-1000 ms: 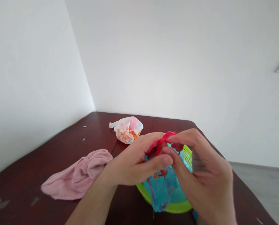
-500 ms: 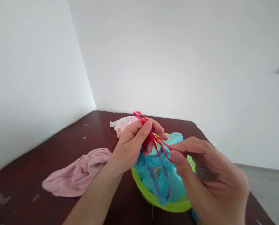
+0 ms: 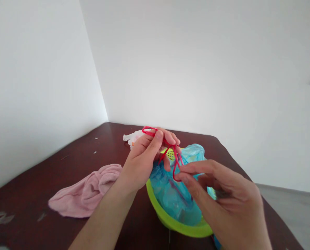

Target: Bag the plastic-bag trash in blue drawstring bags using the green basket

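Observation:
A red drawstring (image 3: 173, 148) stretches between my two hands, above a thin blue plastic bag (image 3: 167, 194). My left hand (image 3: 143, 163) is closed on it, thumb against the fingers, and a loop sticks out past the thumb. Thumb and index finger of my right hand (image 3: 227, 198) pinch a lower loop of the same string. The blue bag sits bunched inside a lime-green basket (image 3: 170, 224) with a perforated wall. Part of the basket's right side is hidden behind my right hand.
Left of my left forearm lies a crumpled pink cloth (image 3: 87, 196) on the dark red table (image 3: 53, 170). Behind my left hand is a white printed plastic piece (image 3: 130, 138), partly hidden. A clear plastic scrap (image 3: 1, 218) lies at the near left. White walls stand behind.
My right hand has moved left, closer to my left hand, and the string between them now hangs slacker in a loop. The loop above my left thumb has tipped left.

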The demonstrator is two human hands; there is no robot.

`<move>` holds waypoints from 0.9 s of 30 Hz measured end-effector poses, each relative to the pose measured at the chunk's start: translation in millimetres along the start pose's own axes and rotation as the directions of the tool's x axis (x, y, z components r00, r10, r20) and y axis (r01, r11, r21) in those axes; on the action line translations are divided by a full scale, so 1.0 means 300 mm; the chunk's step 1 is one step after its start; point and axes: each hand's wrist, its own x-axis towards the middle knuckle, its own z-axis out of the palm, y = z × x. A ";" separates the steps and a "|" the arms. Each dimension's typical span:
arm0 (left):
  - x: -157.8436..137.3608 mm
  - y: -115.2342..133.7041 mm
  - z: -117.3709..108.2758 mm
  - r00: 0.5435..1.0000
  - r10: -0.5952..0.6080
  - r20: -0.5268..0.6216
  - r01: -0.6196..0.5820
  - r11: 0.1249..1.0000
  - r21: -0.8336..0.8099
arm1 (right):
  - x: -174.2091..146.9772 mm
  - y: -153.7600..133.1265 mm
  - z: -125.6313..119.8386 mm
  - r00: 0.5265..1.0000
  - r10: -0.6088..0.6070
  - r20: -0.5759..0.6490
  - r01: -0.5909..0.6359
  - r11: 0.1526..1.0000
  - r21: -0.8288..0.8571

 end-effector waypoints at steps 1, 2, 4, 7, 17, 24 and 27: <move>0.002 0.004 0.000 1.000 0.020 0.000 -0.020 1.000 -0.007 | 0.003 0.001 0.002 1.000 0.000 0.011 0.000 1.000 -0.014; 0.003 0.009 -0.002 1.000 0.029 0.001 -0.029 1.000 -0.004 | 0.005 0.001 0.003 1.000 0.003 0.007 -0.003 1.000 -0.015; 0.004 0.016 -0.010 0.999 0.037 -0.004 -0.037 0.998 0.046 | 0.006 -0.004 0.003 0.998 0.012 -0.058 -0.010 0.999 0.039; -0.005 0.026 -0.029 0.998 0.067 -0.018 -0.061 0.973 0.222 | -0.005 -0.021 -0.001 0.978 0.051 -0.200 -0.014 0.983 0.181; -0.054 0.051 -0.027 0.954 -0.269 0.136 0.229 0.940 0.253 | -0.017 -0.041 0.000 0.978 0.101 -0.184 -0.028 0.932 0.361; -0.020 0.018 -0.046 0.953 -0.252 0.167 0.268 0.961 -0.076 | -0.030 -0.063 -0.008 0.998 -0.011 -0.067 0.036 0.923 0.382; -0.015 0.018 -0.051 0.964 -0.206 0.170 0.233 0.960 -0.158 | -0.018 -0.048 -0.006 0.996 -0.048 0.071 0.028 0.964 0.266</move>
